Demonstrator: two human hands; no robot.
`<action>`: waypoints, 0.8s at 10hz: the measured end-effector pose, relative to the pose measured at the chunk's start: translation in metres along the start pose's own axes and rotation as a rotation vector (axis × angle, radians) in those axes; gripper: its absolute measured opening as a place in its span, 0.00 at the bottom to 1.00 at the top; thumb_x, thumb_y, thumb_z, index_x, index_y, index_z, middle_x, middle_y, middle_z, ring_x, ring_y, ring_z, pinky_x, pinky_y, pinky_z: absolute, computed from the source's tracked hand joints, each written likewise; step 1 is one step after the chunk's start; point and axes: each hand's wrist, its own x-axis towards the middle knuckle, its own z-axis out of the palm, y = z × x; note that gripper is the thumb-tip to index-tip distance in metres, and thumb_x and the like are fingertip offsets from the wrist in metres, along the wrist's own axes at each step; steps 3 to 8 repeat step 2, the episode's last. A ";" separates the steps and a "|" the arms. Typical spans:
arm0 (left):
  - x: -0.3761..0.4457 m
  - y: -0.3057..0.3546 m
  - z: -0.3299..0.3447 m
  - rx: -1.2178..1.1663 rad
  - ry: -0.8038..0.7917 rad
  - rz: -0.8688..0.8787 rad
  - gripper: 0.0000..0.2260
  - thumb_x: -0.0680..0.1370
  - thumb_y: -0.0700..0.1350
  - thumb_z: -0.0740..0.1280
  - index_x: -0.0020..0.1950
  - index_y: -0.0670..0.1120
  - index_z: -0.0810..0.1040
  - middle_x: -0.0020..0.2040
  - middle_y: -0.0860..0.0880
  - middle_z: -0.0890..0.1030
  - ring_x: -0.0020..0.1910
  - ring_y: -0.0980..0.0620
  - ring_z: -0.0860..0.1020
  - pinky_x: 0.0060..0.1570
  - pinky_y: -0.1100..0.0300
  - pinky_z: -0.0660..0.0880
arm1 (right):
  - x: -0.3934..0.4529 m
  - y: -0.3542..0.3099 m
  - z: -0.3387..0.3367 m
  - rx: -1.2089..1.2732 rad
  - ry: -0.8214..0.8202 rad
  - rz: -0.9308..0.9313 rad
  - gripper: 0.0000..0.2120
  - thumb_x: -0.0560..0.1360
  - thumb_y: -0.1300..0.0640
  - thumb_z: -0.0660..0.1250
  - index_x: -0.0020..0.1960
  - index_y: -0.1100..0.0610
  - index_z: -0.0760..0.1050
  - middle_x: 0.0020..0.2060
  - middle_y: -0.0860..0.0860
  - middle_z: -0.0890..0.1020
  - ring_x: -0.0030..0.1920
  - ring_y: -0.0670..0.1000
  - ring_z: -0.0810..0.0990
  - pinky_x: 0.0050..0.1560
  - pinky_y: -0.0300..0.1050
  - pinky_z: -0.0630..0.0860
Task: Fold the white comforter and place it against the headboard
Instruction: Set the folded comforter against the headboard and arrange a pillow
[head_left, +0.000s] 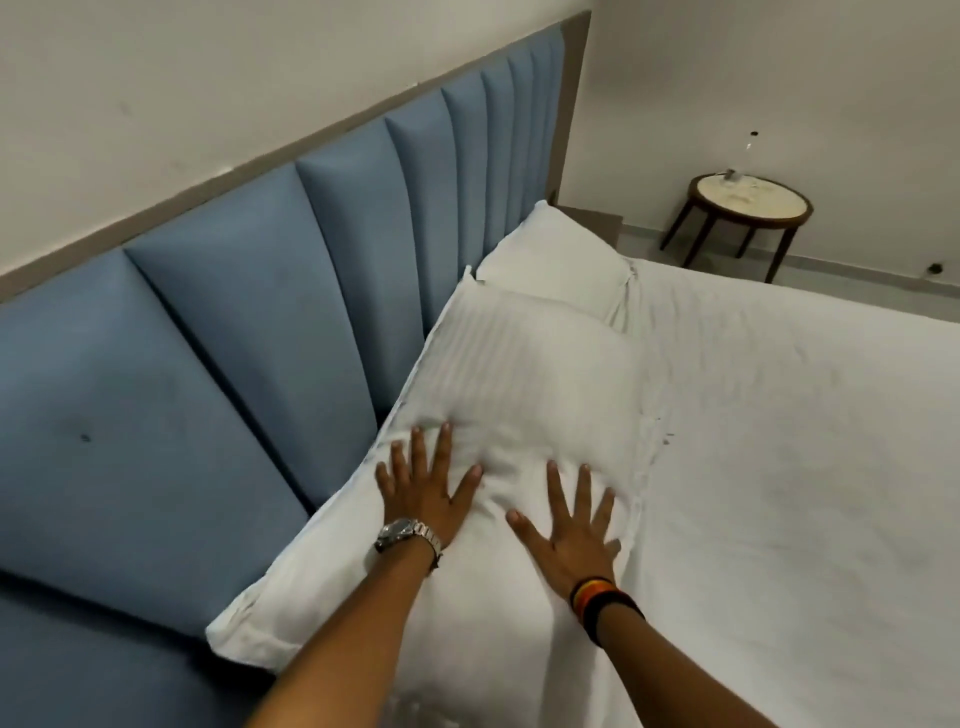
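We have both arms stretched forward and down over the bed, palms flat, fingers spread wide. Our left hand (423, 491) lies on the near part of the striped white pillow (519, 374), close to its edge by the headboard (218, 322); a metal watch (408, 535) circles that wrist. Our right hand (571, 530) presses the same pillow a little nearer to us and toward the open mattress side, its thumb pointing at the left hand, with dark bands (602, 603) on the wrist. Neither hand grips anything: the fingers are apart and laid flat on the cloth, which dimples between the two hands.

The pillow lies lengthwise along the blue padded headboard, its long edge touching the panels. A second white pillow (556, 260) sits beyond it, also against the headboard, the two overlapping at their corners. The white bedding (779, 441) spreads flat across the mattress to the right of the pillows; we cannot tell whether this is the comforter or a sheet, and no folded comforter shows clearly. A small round side table (748, 208) stands by the far wall, well apart from the bed.
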 end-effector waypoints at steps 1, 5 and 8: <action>-0.001 0.002 -0.014 0.035 -0.014 -0.018 0.37 0.77 0.77 0.42 0.81 0.67 0.31 0.86 0.49 0.37 0.85 0.40 0.39 0.79 0.33 0.38 | 0.005 -0.020 -0.024 0.023 -0.067 0.046 0.48 0.69 0.16 0.54 0.79 0.27 0.31 0.81 0.42 0.28 0.81 0.60 0.27 0.75 0.79 0.40; 0.003 0.033 -0.051 -0.034 0.063 0.122 0.38 0.79 0.75 0.45 0.85 0.61 0.41 0.87 0.49 0.39 0.85 0.43 0.39 0.80 0.35 0.38 | -0.029 -0.031 -0.055 0.062 0.046 -0.055 0.42 0.77 0.27 0.60 0.85 0.38 0.47 0.85 0.47 0.42 0.84 0.56 0.37 0.80 0.70 0.41; 0.003 0.033 -0.051 -0.034 0.063 0.122 0.38 0.79 0.75 0.45 0.85 0.61 0.41 0.87 0.49 0.39 0.85 0.43 0.39 0.80 0.35 0.38 | -0.029 -0.031 -0.055 0.062 0.046 -0.055 0.42 0.77 0.27 0.60 0.85 0.38 0.47 0.85 0.47 0.42 0.84 0.56 0.37 0.80 0.70 0.41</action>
